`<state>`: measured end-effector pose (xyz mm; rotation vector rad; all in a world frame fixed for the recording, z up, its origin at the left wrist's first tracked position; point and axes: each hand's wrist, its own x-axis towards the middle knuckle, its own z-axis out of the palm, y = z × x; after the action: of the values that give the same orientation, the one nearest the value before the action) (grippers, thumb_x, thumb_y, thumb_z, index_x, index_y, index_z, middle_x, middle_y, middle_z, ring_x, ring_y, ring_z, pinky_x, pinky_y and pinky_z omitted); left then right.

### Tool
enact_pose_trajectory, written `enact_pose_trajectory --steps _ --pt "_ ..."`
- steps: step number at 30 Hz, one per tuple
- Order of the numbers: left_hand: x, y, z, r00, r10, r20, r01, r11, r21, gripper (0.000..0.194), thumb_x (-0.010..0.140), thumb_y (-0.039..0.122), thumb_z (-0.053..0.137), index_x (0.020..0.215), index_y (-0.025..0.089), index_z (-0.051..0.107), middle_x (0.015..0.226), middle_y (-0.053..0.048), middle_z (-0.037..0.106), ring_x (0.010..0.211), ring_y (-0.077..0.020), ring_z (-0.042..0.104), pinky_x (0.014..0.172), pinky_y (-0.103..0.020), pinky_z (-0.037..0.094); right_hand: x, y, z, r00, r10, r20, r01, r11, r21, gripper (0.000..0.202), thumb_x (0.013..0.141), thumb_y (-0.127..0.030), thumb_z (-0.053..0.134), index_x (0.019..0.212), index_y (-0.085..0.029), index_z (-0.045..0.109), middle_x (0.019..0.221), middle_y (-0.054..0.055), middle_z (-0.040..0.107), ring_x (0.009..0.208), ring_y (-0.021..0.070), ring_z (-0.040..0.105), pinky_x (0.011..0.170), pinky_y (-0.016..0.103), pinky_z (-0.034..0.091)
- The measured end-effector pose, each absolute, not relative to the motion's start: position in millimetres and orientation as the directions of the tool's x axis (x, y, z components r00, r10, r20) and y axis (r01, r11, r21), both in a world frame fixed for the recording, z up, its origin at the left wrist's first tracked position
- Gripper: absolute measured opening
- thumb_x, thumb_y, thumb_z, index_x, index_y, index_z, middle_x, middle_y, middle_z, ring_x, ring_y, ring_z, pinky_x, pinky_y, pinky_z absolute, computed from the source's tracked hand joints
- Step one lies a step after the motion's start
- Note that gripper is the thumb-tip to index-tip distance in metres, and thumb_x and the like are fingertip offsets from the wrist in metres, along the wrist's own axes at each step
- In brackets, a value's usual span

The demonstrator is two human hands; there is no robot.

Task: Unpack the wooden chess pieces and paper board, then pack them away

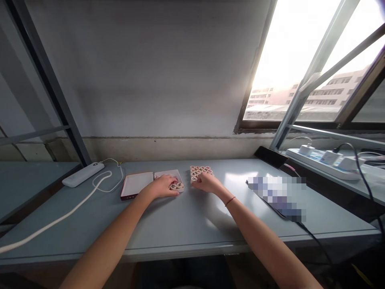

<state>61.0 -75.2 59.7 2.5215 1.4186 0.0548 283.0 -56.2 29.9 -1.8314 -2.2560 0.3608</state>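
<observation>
- Curls the left hand (162,186) over the white box (178,173), just before twelve o'clock, seemingly to steady it and reach the two round pieces (176,186) showing at its near right corner; cannot tell from here about any grasp.
- Bends the right hand (207,183) against the near side of the block of discs (197,172) at twelve o'clock, with fingertips touching the near left; cannot tell pinching from merely pressing.
- Sets the discs close together in rows, face up, beside the box, apparently for neatness and a short reach between both.
- Leaves the shallow lid (138,183) open at eleven o'clock, close by the box and out of the right hand's way.
- Hides much of the box's inside behind the left hand, and the block's near right part behind the right.
- Shows markings too small to read, and only a pixelated patch (276,196) at two o'clock.
</observation>
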Motion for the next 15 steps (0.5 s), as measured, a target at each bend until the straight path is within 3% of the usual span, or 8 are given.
enact_pose_trajectory --steps 3,5,8,10,15 --pt "58.4 -77.1 67.9 0.488 0.865 -0.120 0.868 -0.465 0.176 0.043 0.071 0.050 0.056 0.102 0.021 0.061 0.104 -0.006 0.062 0.097 -0.0263 0.055 0.078 -0.029 0.040 278.6 -61.1 34.9 -0.305 0.947 0.102 0.863 0.320 -0.392 0.029 0.076 -0.043 0.054 0.061 -0.018 0.054 0.054 -0.001 0.048 0.052 0.0109 0.042 0.048 0.022 0.024" --pt "55.7 -77.5 72.2 0.477 0.865 -0.156 0.877 -0.455 0.156 0.036 0.070 0.050 0.055 0.090 0.022 0.062 0.093 -0.004 0.064 0.085 -0.0236 0.058 0.073 -0.028 0.040 272.4 -65.2 35.2 -0.412 0.896 0.168 0.787 0.442 -0.430 0.027 0.075 -0.045 0.056 0.085 -0.020 0.060 0.061 -0.002 0.054 0.056 0.0116 0.047 0.050 0.021 0.027" --pt "50.6 -77.9 76.9 0.473 0.855 -0.211 0.880 -0.449 0.154 0.032 0.066 0.051 0.056 0.078 0.022 0.061 0.083 -0.002 0.063 0.078 -0.0217 0.057 0.068 -0.027 0.038 261.1 -71.0 29.7 -0.532 0.827 0.182 0.722 0.555 -0.412 0.052 0.073 -0.045 0.061 0.119 -0.022 0.050 0.065 -0.003 0.058 0.056 0.0123 0.050 0.051 0.021 0.028" --pt "47.3 -78.2 78.8 0.462 0.856 -0.232 0.886 -0.438 0.151 0.029 0.064 0.050 0.057 0.071 0.021 0.058 0.078 -0.002 0.061 0.077 -0.0225 0.056 0.067 -0.028 0.037 254.5 -73.5 24.3 -0.559 0.814 0.159 0.731 0.574 -0.370 0.055 0.074 -0.044 0.062 0.123 -0.022 0.048 0.068 -0.002 0.060 0.057 0.0132 0.052 0.051 0.022 0.027" --pt "43.6 -77.6 78.6 0.417 0.872 -0.258 0.907 -0.377 0.190 0.023 0.062 0.042 0.058 0.062 0.020 0.051 0.064 0.000 0.055 0.062 -0.0187 0.052 0.059 -0.026 0.033 246.9 -75.0 17.3 -0.525 0.840 0.139 0.784 0.541 -0.306 0.037 0.080 -0.041 0.055 0.109 -0.020 0.055 0.074 0.002 0.065 0.064 0.0160 0.057 0.052 0.023 0.026"
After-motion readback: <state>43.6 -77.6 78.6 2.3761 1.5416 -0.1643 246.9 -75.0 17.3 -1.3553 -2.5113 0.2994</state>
